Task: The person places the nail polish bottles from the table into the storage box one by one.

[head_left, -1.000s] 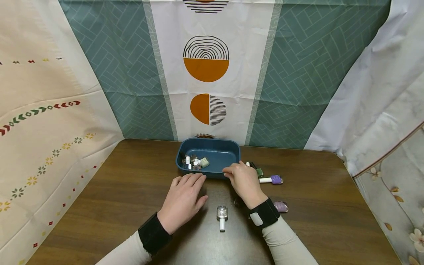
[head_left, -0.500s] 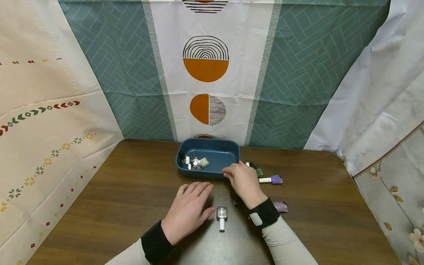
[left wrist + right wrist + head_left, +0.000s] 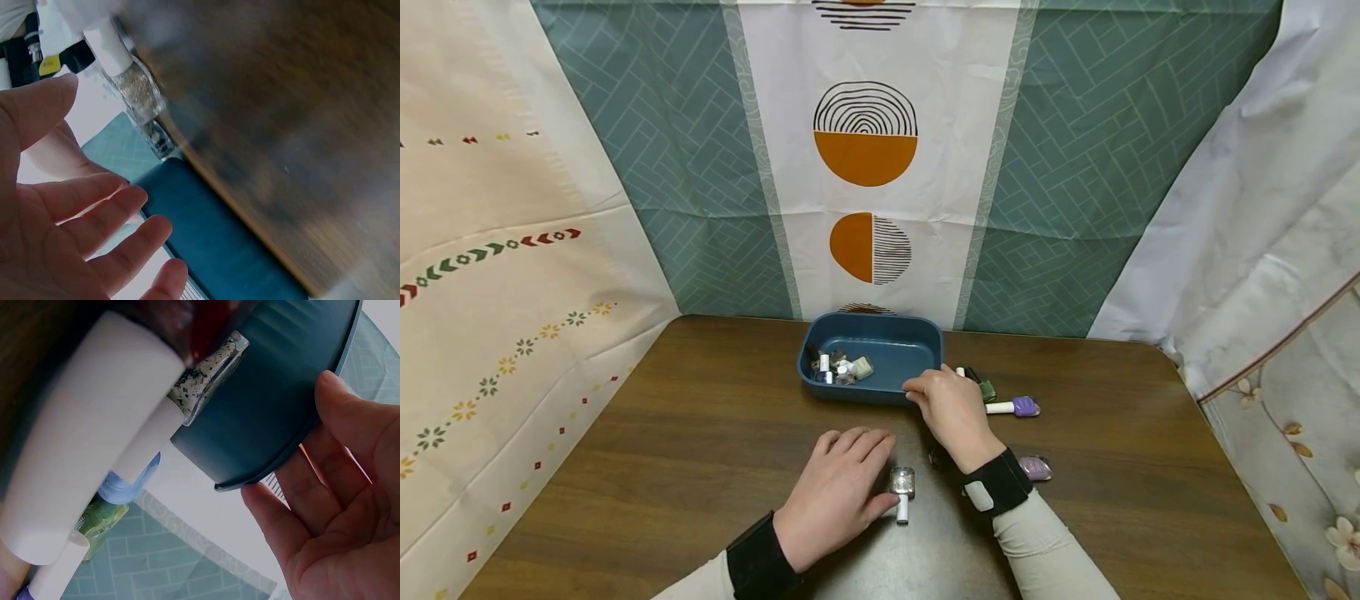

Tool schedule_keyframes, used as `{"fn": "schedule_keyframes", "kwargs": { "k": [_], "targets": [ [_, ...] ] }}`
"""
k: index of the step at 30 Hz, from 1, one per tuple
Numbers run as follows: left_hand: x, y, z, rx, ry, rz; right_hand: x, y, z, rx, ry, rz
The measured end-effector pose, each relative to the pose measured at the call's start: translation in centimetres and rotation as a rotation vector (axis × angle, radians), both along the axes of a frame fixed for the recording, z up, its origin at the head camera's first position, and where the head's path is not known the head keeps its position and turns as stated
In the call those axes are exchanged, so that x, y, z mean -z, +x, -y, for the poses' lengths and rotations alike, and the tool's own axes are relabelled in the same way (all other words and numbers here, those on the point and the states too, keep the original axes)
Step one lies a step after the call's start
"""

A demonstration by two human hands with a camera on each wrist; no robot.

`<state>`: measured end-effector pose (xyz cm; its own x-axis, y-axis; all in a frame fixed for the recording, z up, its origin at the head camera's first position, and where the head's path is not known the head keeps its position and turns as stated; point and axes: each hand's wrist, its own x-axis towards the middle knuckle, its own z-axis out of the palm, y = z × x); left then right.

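My left hand [image 3: 838,496] hovers low over the table with its fingers relaxed and spread. Its thumb overlaps the white cap of a glitter nail polish bottle [image 3: 902,479] in the head view; whether they touch I cannot tell. The left wrist view shows that glitter bottle [image 3: 139,90] past the thumb, with no object in the palm. At the front right corner of a blue bin [image 3: 857,392], my right hand [image 3: 951,412] pinches the rim between thumb and fingers. Several small nail polish bottles [image 3: 842,369] lie inside the bin's left end.
Right of the bin lie a green bottle [image 3: 987,390] and a purple bottle [image 3: 1026,407]. A lilac bottle [image 3: 1036,468] is partly hidden behind the right wrist. A speckled bottle [image 3: 206,378] and a white-capped dark red one [image 3: 94,437] show in the right wrist view.
My left hand has moved from near the bin's front wall back toward me and to the right, to the glitter bottle. The right hand has stayed at the bin's rim.
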<state>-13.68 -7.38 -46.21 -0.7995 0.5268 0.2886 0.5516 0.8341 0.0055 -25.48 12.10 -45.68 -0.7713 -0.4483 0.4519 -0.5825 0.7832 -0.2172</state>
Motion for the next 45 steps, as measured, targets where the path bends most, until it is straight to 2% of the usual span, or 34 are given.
{"fn": "schedule_keyframes", "kwargs": {
  "k": [6,17,34,45],
  "targets": [
    [0.3,0.4,-0.4,0.033,-0.007,0.023,0.0,0.1,0.0,-0.002,-0.004,0.005],
    [0.9,0.5,-1.0,0.071,-0.025,0.110,-0.1,0.1,0.0,0.009,0.005,0.018],
    [1.4,0.6,-1.4,0.090,-0.066,0.070,-0.2,0.0,0.0,0.010,-0.001,0.029],
    [1.6,0.5,-1.5,0.081,-0.091,0.099,-0.1,0.0,0.0,0.010,0.004,0.029]
  ]
}}
